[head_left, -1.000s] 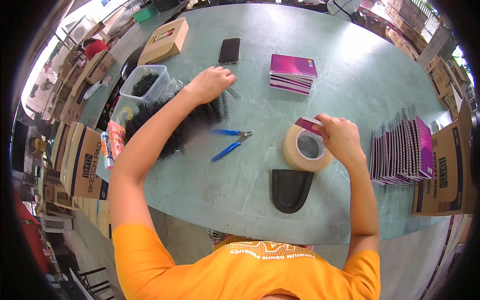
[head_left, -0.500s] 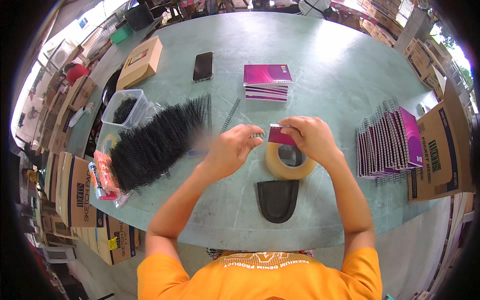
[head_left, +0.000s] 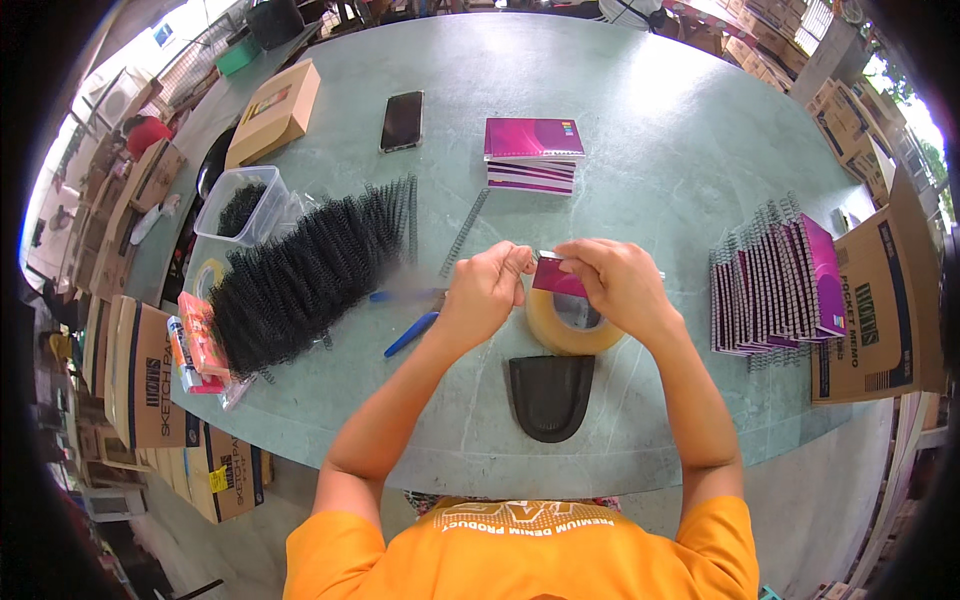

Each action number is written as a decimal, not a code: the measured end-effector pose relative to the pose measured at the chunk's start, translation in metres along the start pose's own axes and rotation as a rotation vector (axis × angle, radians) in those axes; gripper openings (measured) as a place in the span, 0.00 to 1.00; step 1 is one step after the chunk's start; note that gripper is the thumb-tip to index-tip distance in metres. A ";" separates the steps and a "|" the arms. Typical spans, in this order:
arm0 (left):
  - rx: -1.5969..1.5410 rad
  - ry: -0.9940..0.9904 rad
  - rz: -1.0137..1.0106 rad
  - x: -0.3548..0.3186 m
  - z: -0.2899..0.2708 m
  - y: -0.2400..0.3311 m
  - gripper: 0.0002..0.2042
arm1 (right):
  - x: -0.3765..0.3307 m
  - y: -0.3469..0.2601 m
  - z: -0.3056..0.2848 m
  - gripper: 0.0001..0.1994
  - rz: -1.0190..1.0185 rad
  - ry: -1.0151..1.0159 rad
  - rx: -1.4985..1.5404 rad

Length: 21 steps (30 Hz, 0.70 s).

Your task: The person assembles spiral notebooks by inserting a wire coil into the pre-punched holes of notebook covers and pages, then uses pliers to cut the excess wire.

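Note:
My right hand [head_left: 622, 287] grips a small purple notebook [head_left: 556, 279] by its right side, thumb in front and fingers behind. At the notebook's left edge my left hand [head_left: 486, 292] is closed in a pinch on a spiral binding coil, now mostly hidden by the fingers. Under the notebook lies a wide roll of clear tape [head_left: 562, 338]. A black rounded pad [head_left: 551, 398] rests nearer to me. Beside my left wrist are blue-handled pliers [head_left: 412, 334], partly covered by it. One loose dark coil [head_left: 464, 234] lies beyond my left hand.
A heap of black coils [head_left: 310, 268] spreads at left, beside a clear plastic tub [head_left: 262, 218]. Farther off are a phone [head_left: 402, 122] and a stack of purple notebooks [head_left: 532, 140]. Coil-bound notebooks [head_left: 775, 285] stand at right against an open carton [head_left: 880, 310].
My left hand has moved right, up to the notebook's edge, closing the gap where the coil showed. More of the blue-handled pliers is visible. The right hand stays on the notebook.

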<state>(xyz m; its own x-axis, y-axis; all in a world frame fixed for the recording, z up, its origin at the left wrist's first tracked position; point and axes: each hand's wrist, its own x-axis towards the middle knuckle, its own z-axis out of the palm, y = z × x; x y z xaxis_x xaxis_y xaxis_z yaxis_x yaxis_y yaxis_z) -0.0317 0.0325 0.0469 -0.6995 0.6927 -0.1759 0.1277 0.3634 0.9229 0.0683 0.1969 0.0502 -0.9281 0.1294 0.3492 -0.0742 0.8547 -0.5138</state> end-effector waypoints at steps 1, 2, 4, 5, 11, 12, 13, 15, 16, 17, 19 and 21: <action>0.060 0.118 0.208 0.001 0.002 -0.004 0.11 | -0.001 -0.002 0.000 0.08 -0.015 0.001 0.000; 0.121 0.235 0.416 0.005 0.005 -0.013 0.11 | -0.001 -0.004 0.001 0.08 -0.031 0.003 -0.001; 0.231 0.302 0.593 0.004 0.006 -0.010 0.11 | -0.002 -0.007 0.001 0.06 -0.017 0.003 -0.029; 0.284 0.259 0.560 0.002 0.002 -0.008 0.11 | -0.002 -0.008 0.002 0.06 -0.011 0.003 -0.043; 0.418 0.103 0.540 0.002 -0.023 -0.006 0.12 | -0.001 -0.015 0.012 0.06 -0.039 0.049 -0.177; 0.388 0.155 0.594 0.001 -0.019 -0.003 0.11 | -0.001 -0.016 0.012 0.07 -0.024 0.093 -0.133; 0.425 0.096 0.546 0.003 -0.021 -0.004 0.10 | -0.001 -0.017 0.013 0.07 -0.009 0.137 -0.090; 0.501 -0.020 0.442 0.006 -0.027 -0.005 0.09 | -0.001 -0.018 0.016 0.09 -0.003 0.172 -0.006; 0.586 0.123 0.563 0.003 -0.025 -0.004 0.10 | -0.001 -0.018 0.017 0.10 -0.011 0.163 0.034; 0.670 0.269 0.684 -0.001 -0.018 -0.001 0.10 | -0.001 -0.019 0.018 0.11 -0.019 0.154 0.073; 0.782 0.289 0.763 -0.012 0.002 0.001 0.11 | -0.002 -0.018 0.015 0.12 0.004 0.142 0.072; 0.870 0.058 0.647 -0.038 0.023 -0.010 0.13 | -0.003 -0.019 0.011 0.12 0.016 0.148 0.066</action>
<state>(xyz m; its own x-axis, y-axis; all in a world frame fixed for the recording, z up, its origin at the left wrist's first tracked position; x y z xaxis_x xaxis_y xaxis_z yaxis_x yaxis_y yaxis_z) 0.0096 0.0163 0.0365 -0.3492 0.8897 0.2941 0.9230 0.2724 0.2718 0.0680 0.1743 0.0505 -0.8660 0.2191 0.4495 -0.0885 0.8175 -0.5690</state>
